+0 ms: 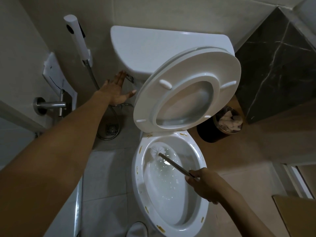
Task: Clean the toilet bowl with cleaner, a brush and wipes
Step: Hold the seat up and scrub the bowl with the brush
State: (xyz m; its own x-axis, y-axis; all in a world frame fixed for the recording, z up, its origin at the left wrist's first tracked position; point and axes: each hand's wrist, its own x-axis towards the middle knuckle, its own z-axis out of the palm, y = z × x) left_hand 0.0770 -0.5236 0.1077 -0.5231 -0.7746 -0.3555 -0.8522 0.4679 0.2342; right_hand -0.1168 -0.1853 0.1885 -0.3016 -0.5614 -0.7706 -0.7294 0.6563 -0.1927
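The white toilet bowl point(196, 211) stands open, its seat and lid point(186, 86) raised against the tank point(153, 48). Yellow-brown spots dot the rim. Water swirls and foams inside the bowl. My right hand point(203, 183) is shut on the wooden handle of the toilet brush point(157, 150); its white head rests against the bowl's far left inner wall. My left hand point(116, 91) reaches out with fingers spread, its fingertips at the chrome flush lever point(130, 78) on the tank's left side.
A white bidet sprayer point(77, 35) hangs on the wall at left, its hose looping down to a floor drain point(112, 129). A metal paper holder point(51, 105) juts out at left. A black bin point(220, 125) with paper stands right of the toilet, beside dark marble.
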